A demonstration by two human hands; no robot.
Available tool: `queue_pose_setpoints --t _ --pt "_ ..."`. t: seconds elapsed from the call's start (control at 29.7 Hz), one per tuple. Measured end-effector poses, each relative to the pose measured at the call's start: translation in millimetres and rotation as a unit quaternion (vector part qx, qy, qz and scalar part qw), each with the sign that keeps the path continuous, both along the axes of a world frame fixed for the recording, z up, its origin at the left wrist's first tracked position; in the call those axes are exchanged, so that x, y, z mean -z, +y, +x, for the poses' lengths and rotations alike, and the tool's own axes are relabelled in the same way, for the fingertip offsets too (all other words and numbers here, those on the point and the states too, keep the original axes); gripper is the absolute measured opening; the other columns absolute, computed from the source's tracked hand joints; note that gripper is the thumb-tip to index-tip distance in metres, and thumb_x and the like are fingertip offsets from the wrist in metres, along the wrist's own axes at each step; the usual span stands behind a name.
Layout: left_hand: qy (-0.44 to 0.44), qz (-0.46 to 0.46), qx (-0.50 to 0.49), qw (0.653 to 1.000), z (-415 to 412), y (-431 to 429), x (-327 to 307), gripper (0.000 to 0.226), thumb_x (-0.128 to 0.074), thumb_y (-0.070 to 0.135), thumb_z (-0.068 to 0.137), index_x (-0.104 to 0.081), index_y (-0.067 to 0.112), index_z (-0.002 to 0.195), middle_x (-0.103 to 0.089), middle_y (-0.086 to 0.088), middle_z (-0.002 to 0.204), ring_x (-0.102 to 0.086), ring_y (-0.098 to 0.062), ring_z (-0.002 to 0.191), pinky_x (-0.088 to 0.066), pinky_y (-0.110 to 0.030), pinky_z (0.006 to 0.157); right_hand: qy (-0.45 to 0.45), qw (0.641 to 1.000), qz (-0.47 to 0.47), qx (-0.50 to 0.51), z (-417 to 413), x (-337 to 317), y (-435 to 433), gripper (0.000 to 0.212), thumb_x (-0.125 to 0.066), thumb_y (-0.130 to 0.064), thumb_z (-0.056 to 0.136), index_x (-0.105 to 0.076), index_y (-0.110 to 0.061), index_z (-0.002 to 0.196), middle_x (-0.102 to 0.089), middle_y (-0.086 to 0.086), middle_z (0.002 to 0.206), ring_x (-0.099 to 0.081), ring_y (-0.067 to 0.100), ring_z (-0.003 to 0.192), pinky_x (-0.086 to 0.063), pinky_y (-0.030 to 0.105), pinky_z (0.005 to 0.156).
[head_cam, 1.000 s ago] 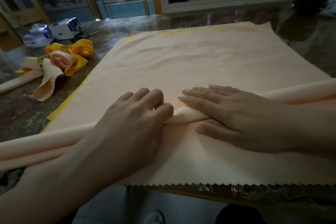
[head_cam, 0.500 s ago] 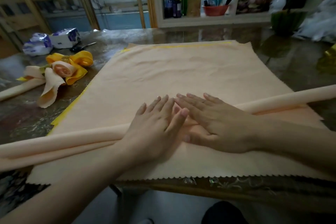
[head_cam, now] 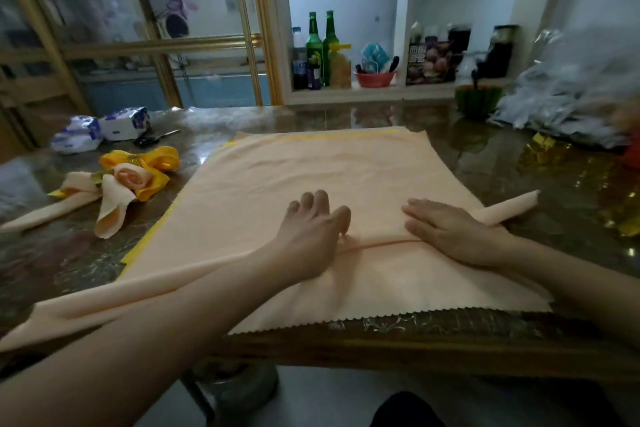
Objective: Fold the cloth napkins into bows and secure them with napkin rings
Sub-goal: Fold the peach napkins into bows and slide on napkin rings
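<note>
Rolled napkin (head_cam: 509,210) x1, peach: long tube lying slantwise across flat peach cloth (head_cam: 311,166) x1, on near half of table (head_cam: 485,149). Tube's R end tapers to a point on bare tabletop just past cloth edge. L end runs beneath L forearm toward table's near-left corner. Mid section btwn the hands looks flattened, w/ 1 crease line showing.

L hand (head_cam: 311,229): palm down on tube, 4 fingers straight & pressed together, pointing away. Thumb is out to the right, tip on the cloth. Flat press.

R hand (head_cam: 446,230): palm down on tube, fingers straight & close together, pointing left, thumb lying just below them. Flat press. Hands are apart, w/ a gap of cloth btwn them.

Yellow cloth (head_cam: 145,246) x1 lies under the peach one; only strips show at L and far edges.

Done bows (head_cam: 121,184), L of cloth: peach + yellow pieces bundled & touching. Reads as 2, can't separate for sure. Gold ring (head_cam: 133,159) x1 seen on the yellow piece.

Other:
- white/blue packets (head_cam: 124,123) x2, touching
- scissors (head_cam: 156,139) x1, beside the packets
- green bottles (head_cam: 314,45) x2, on shelf
- red bowl (head_cam: 375,79) x1
- clear plastic bags (head_cam: 571,97) far R, count unclear
</note>
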State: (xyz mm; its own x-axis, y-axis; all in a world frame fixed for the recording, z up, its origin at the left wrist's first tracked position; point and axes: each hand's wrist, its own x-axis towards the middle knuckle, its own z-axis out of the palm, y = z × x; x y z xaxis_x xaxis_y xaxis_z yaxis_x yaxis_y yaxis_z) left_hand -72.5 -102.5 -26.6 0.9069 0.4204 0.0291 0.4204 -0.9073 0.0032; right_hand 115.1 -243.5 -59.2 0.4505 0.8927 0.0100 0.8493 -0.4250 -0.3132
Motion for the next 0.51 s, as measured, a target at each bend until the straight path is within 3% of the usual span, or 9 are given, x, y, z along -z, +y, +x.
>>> queue_pose_setpoints --t 0.1,0.17,0.27,0.4,0.51 --pt "0.008 -0.089 0.004 0.996 2.4 -1.3 -4.6 0.020 -0.040 0.016 0.096 -0.056 0.018 0.108 -0.044 -0.004 0.103 -0.050 -0.024 0.096 -0.034 -0.027 0.073 -0.027 0.999 0.042 0.004 -6.3 -12.9 -4.4 0.029 -0.046 -0.036 0.096 -0.058 -0.021 0.118 -0.055 -0.003 0.120 -0.050 0.015 0.112 -0.039 0.032 0.097" --pt "0.000 -0.118 -0.006 0.993 1.5 1.3 -3.0 0.021 -0.042 0.019 0.095 -0.060 0.015 0.105 -0.048 -0.004 0.102 -0.051 -0.022 0.089 -0.036 -0.025 0.073 -0.041 0.998 0.040 0.001 -9.2 -22.2 -9.0 0.018 -0.052 -0.031 0.094 -0.061 -0.022 0.107 -0.056 -0.003 0.108 -0.050 0.011 0.095 -0.040 0.026 0.084" --pt "-0.004 -0.176 -0.035 0.984 5.4 1.6 -5.6 0.024 -0.043 0.017 0.094 -0.064 0.010 0.103 -0.056 -0.007 0.105 -0.049 -0.019 0.086 -0.038 -0.025 0.072 -0.023 1.000 -0.014 -0.010 -10.3 -37.5 -15.0 0.020 -0.055 -0.028 0.093 -0.061 -0.020 0.110 -0.055 -0.005 0.101 -0.050 0.007 0.087 -0.038 0.018 0.072" --pt "-0.002 -0.273 -0.074 0.959 8.5 0.3 -14.3 0.031 -0.040 0.021 0.094 -0.060 0.014 0.071 -0.056 -0.009 0.100 -0.048 -0.023 0.088 -0.036 -0.026 0.075 0.060 0.992 -0.111 -0.002 -23.7 -60.7 -15.1 0.010 -0.058 -0.027 0.090 -0.063 -0.019 0.090 -0.057 -0.009 0.081 -0.052 0.006 0.073 -0.041 0.017 0.063" --pt "0.013 -0.306 -0.091 0.948 9.2 -2.1 -17.4 0.056 -0.024 0.047 0.099 -0.061 0.016 0.070 -0.054 -0.006 0.098 -0.047 -0.022 0.090 -0.033 -0.029 0.087 0.182 0.979 -0.087 -0.012 -52.6 -75.4 -17.9 0.017 -0.059 -0.022 0.089 -0.062 -0.014 0.074 -0.052 -0.003 0.067 -0.045 0.009 0.058 -0.038 0.019 0.054"
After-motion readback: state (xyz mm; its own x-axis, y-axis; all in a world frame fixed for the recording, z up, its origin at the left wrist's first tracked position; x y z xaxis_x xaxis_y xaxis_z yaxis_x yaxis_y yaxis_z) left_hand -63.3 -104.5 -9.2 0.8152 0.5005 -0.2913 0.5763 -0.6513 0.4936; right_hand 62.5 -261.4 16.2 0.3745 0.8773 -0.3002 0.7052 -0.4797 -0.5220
